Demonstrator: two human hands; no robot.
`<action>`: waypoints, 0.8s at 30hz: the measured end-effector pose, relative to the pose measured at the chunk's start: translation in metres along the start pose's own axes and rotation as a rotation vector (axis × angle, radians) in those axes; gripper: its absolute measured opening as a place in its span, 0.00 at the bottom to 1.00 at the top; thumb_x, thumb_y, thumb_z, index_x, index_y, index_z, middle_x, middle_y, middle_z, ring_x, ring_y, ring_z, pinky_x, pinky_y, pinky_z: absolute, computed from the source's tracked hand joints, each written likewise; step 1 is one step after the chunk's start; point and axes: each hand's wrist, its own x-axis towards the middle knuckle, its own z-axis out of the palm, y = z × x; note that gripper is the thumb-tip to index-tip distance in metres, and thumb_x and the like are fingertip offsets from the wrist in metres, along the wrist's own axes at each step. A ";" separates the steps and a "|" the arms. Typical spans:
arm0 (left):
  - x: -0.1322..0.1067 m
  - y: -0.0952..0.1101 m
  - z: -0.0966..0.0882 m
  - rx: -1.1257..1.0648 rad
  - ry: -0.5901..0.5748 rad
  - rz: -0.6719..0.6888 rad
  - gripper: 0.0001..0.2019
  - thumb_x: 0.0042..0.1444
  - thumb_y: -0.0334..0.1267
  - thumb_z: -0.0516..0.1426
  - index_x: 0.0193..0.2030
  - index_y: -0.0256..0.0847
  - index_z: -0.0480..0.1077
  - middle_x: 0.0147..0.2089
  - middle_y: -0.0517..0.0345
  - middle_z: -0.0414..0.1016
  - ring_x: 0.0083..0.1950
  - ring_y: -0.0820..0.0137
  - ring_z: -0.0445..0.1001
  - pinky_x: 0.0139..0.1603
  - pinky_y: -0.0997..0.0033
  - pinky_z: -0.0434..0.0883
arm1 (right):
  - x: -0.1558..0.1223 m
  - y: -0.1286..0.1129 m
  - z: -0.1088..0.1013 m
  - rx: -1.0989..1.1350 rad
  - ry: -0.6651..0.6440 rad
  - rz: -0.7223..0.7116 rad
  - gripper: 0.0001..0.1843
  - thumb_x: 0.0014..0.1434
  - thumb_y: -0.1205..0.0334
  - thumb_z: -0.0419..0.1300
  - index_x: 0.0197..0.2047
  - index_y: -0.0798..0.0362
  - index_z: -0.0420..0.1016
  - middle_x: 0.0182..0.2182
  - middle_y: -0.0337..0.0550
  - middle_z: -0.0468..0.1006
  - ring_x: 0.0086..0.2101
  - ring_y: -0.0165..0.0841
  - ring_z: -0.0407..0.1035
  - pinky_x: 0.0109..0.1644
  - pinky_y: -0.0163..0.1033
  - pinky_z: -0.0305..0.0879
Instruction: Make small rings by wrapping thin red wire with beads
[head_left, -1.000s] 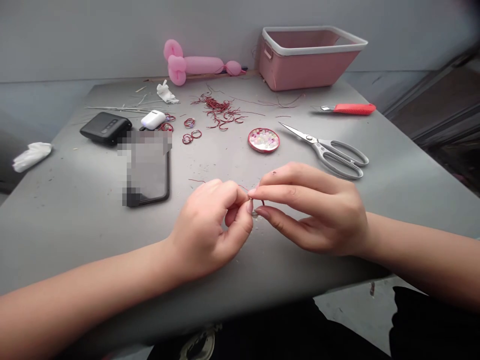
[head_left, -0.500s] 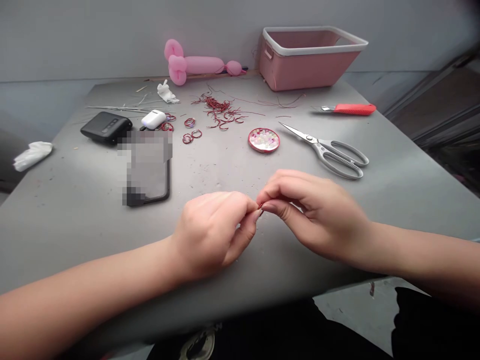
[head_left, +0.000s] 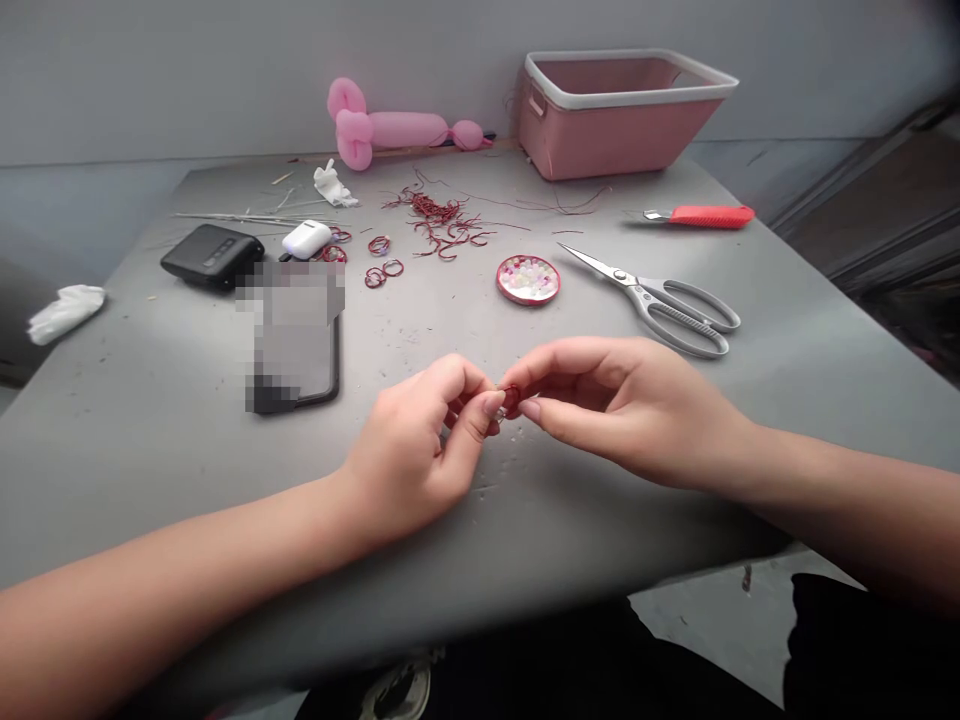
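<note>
Between my two hands, over the front part of the table, is a small red wire ring (head_left: pixel 511 401) with a pale bit at its lower left, too small to make out. My left hand (head_left: pixel 426 440) pinches the ring's left side between thumb and forefinger. From the right, my right hand (head_left: pixel 630 410) takes hold of its other side with the fingertips, the thumb tip at the near edge. Beyond the hands stands a round red-rimmed dish of pale and pink beads (head_left: pixel 529 279). Grey-handled scissors (head_left: pixel 652 300) lie to its right, blades pointing to the far left.
Several finished red rings (head_left: pixel 384 270) lie near a heap of red wire pieces (head_left: pixel 442 220). At left are a phone (head_left: pixel 300 340), a black box-shaped device (head_left: pixel 213 255) and a white earbud case (head_left: pixel 307 239). Behind are a pink balloon (head_left: pixel 409 129), a pink basket (head_left: pixel 615 135) and a red-handled cutter (head_left: pixel 711 216).
The ring now shows between the fingertips, where only a bit of red showed before. My left hand has turned and shifted slightly left; my right thumb and fingers have spread somewhat.
</note>
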 end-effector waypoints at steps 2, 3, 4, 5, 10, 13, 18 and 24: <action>0.000 0.001 0.001 -0.048 -0.013 -0.012 0.06 0.63 0.30 0.53 0.33 0.40 0.65 0.27 0.63 0.75 0.26 0.78 0.71 0.27 0.79 0.67 | 0.000 0.001 0.001 0.046 0.021 -0.001 0.05 0.55 0.69 0.61 0.36 0.52 0.77 0.34 0.38 0.82 0.36 0.29 0.77 0.42 0.34 0.74; -0.001 0.001 0.002 -0.070 -0.020 -0.020 0.06 0.63 0.31 0.53 0.33 0.40 0.65 0.27 0.62 0.75 0.26 0.78 0.72 0.27 0.79 0.67 | 0.000 0.000 0.001 0.066 0.022 0.001 0.05 0.55 0.69 0.61 0.35 0.52 0.77 0.33 0.38 0.82 0.35 0.28 0.77 0.41 0.33 0.74; -0.001 0.002 0.002 -0.093 -0.024 -0.032 0.06 0.63 0.31 0.53 0.33 0.39 0.65 0.27 0.62 0.75 0.26 0.78 0.72 0.27 0.79 0.68 | 0.000 0.000 0.000 0.080 0.021 0.006 0.05 0.55 0.69 0.61 0.35 0.52 0.77 0.32 0.37 0.82 0.35 0.28 0.77 0.40 0.33 0.75; -0.001 0.003 0.003 -0.115 -0.026 -0.047 0.06 0.63 0.31 0.53 0.33 0.39 0.65 0.27 0.62 0.75 0.26 0.77 0.72 0.27 0.79 0.68 | 0.000 -0.001 -0.001 0.089 0.018 0.014 0.04 0.55 0.69 0.61 0.34 0.53 0.77 0.32 0.37 0.82 0.34 0.28 0.77 0.39 0.32 0.75; -0.002 0.004 0.003 -0.190 0.011 -0.106 0.07 0.62 0.33 0.54 0.32 0.39 0.66 0.27 0.60 0.75 0.27 0.77 0.73 0.25 0.80 0.68 | 0.000 -0.003 -0.003 0.099 0.019 0.034 0.05 0.55 0.65 0.65 0.37 0.53 0.78 0.33 0.38 0.82 0.32 0.27 0.76 0.37 0.31 0.74; -0.002 0.004 0.003 -0.213 0.019 -0.113 0.07 0.62 0.32 0.54 0.32 0.38 0.67 0.28 0.59 0.76 0.28 0.77 0.74 0.27 0.80 0.69 | 0.000 -0.002 -0.003 0.113 0.010 0.033 0.06 0.54 0.65 0.66 0.37 0.53 0.79 0.34 0.39 0.82 0.35 0.29 0.78 0.39 0.33 0.75; -0.002 0.003 0.003 -0.307 0.001 -0.158 0.06 0.63 0.33 0.54 0.34 0.37 0.67 0.31 0.58 0.77 0.33 0.77 0.77 0.34 0.81 0.73 | 0.001 -0.002 -0.004 0.199 -0.021 0.080 0.06 0.54 0.64 0.67 0.38 0.51 0.80 0.34 0.38 0.84 0.37 0.30 0.79 0.45 0.35 0.77; -0.004 0.001 0.003 -0.318 0.002 -0.136 0.05 0.62 0.31 0.54 0.34 0.38 0.67 0.33 0.58 0.79 0.35 0.77 0.77 0.37 0.80 0.73 | 0.003 -0.002 -0.007 0.210 -0.029 0.105 0.06 0.54 0.62 0.67 0.38 0.51 0.81 0.32 0.38 0.83 0.36 0.30 0.79 0.44 0.35 0.77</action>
